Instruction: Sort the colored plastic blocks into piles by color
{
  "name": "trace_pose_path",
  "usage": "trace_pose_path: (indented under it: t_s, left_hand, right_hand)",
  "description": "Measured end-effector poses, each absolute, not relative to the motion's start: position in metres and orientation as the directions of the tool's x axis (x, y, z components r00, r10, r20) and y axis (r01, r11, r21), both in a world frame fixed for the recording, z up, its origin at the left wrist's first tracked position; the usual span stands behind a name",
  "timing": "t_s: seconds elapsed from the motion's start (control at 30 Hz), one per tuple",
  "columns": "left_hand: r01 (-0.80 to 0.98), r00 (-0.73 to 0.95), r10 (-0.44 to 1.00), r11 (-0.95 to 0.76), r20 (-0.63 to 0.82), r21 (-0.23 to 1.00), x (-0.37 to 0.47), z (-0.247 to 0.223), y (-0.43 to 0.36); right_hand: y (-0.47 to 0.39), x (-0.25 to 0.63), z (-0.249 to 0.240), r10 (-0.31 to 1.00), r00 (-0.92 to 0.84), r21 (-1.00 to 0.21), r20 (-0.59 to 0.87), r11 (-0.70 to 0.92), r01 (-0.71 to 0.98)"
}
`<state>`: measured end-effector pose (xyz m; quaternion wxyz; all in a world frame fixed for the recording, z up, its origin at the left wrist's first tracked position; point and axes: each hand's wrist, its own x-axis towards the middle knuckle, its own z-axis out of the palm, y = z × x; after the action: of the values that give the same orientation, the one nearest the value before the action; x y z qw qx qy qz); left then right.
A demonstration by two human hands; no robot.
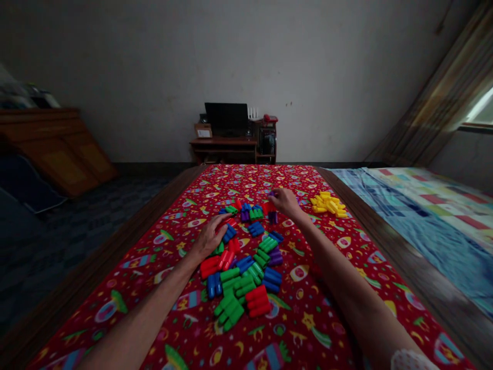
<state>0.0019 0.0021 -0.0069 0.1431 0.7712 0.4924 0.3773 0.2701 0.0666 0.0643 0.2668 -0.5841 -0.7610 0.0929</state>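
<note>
Many ribbed plastic blocks lie in a loose heap on the red patterned tablecloth: green blocks (229,310), red blocks (258,301), blue blocks (272,279) and purple ones (275,256). My left hand (211,236) rests at the heap's left side, its fingers apart over red and blue blocks. At the heap's far right my right hand (285,201) has its fingers closed on a small purple block (272,194), above a red and a purple block. A separate pile of yellow blocks (328,204) lies to the right of my right hand.
The long table has dark wooden edges (389,257). To its right is a bed with a blue and patchwork cover (435,216). A desk (225,141) with a monitor (226,118) stands against the far wall, and a wooden cabinet (57,144) is at the left.
</note>
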Motion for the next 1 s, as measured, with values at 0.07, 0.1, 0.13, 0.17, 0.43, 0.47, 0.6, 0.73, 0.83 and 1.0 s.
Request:
trace_pose_path:
  t_s: [0.07,0.1,0.13,0.17,0.43,0.47,0.6,0.73,0.83,1.0]
  left_hand:
    - [0.647,0.230,0.865,-0.478,0.446,0.594,0.002,-0.008,0.003]
    - [0.646,0.231,0.864,-0.480,0.448,0.593,0.001,-0.008,0.003]
    - [0.645,0.233,0.862,-0.483,0.450,0.592,0.001,-0.009,0.004]
    - [0.645,0.233,0.860,-0.486,0.454,0.590,0.001,-0.009,0.005]
    - [0.665,0.252,0.851,-0.498,0.460,0.557,0.002,-0.007,0.001]
    - [0.666,0.252,0.850,-0.499,0.463,0.554,0.003,-0.007,0.001]
    - [0.664,0.250,0.843,-0.507,0.477,0.549,0.003,-0.009,0.003]
    - [0.659,0.261,0.840,-0.515,0.476,0.548,0.002,-0.010,0.005]
    - [0.662,0.267,0.845,-0.510,0.463,0.549,0.002,-0.008,0.004]
    - [0.668,0.271,0.847,-0.507,0.457,0.544,0.001,-0.009,0.003]
  right_hand:
    - [0.075,0.289,0.063,0.949,-0.177,-0.569,0.262,0.300,0.766]
    - [0.077,0.294,0.060,0.946,-0.227,-0.631,0.231,0.323,0.705]
    - [0.077,0.295,0.058,0.935,-0.291,-0.691,0.202,0.347,0.635]
    - [0.076,0.294,0.055,0.917,-0.355,-0.744,0.181,0.363,0.560]
    - [0.066,0.259,0.059,0.870,-0.460,-0.885,0.176,0.344,0.313]
    - [0.068,0.263,0.062,0.895,-0.398,-0.860,0.202,0.356,0.365]
    - [0.078,0.298,0.070,0.930,-0.080,-0.596,0.358,0.294,0.748]
    - [0.080,0.328,0.062,0.944,0.010,-0.374,0.331,0.121,0.920]
    - [0.078,0.333,0.058,0.956,0.019,-0.303,0.293,0.074,0.950]
    - [0.072,0.326,0.079,0.952,-0.025,-0.243,0.306,0.103,0.965]
